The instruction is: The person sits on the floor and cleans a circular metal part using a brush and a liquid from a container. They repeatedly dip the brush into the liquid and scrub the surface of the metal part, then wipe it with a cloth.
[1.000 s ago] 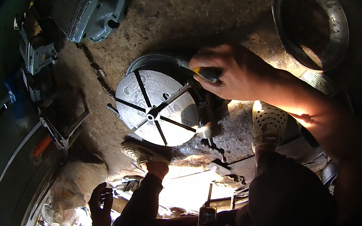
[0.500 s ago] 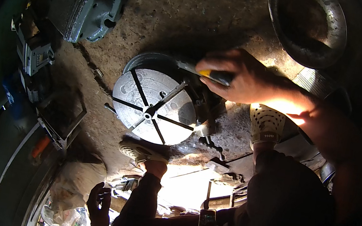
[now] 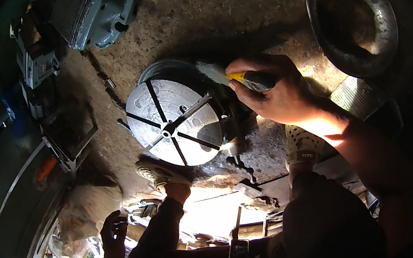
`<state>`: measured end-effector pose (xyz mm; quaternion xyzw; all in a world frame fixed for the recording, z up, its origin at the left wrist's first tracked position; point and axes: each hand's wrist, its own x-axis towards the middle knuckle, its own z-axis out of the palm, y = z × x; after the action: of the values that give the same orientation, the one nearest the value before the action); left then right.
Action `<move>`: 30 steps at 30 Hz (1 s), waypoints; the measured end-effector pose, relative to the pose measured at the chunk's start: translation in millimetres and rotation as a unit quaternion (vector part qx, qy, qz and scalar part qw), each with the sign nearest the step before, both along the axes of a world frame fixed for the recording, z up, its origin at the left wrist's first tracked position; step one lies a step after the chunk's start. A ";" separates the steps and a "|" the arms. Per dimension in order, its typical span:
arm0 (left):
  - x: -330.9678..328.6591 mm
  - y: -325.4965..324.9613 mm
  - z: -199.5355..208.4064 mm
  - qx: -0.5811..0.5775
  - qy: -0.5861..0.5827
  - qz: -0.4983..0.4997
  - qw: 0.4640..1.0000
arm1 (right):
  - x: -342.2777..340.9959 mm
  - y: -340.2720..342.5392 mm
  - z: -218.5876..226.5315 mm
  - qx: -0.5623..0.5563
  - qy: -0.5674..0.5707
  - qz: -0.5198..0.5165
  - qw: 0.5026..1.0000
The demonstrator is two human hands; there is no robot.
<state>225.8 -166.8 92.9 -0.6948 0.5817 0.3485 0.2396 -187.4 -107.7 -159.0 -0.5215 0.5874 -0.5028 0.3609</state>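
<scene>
My right hand (image 3: 273, 85) is closed around a tool with a yellow-and-black handle (image 3: 257, 81). The tool's working end points left, at the grey-green base (image 3: 164, 71) behind a slotted rotary table (image 3: 167, 104), and its shape is hard to make out. That table is a round, bright metal disc with dark radial slots and a hole in its centre, tilted on the floor in front of me. A crank handle (image 3: 243, 168) sits on its near right side. Low at the left, my left hand (image 3: 114, 239) hangs in shadow beside my leg, fingers loosely bent and apart, holding nothing visible.
A grey-green machine vise (image 3: 92, 13) stands at the far left. A round metal dish or ring (image 3: 387, 44) lies at the far right. My shoes (image 3: 161, 174) are on either side of the work. An angled metal frame (image 3: 77, 146) and a plastic bag (image 3: 75, 227) are at left.
My right hand has turned slightly and shifted a little, with the handle tilted differently over the base. My left hand has barely moved.
</scene>
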 end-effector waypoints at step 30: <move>5.6 -2.8 -3.4 0.023 -0.018 0.011 1.000 | -15.3 38.4 5.2 0.134 -0.003 0.063 0.989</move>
<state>231.4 -169.7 89.6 -0.7016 0.5614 0.3522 0.2619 -202.7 -69.3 -153.8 -0.5030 0.6144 -0.3975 0.4600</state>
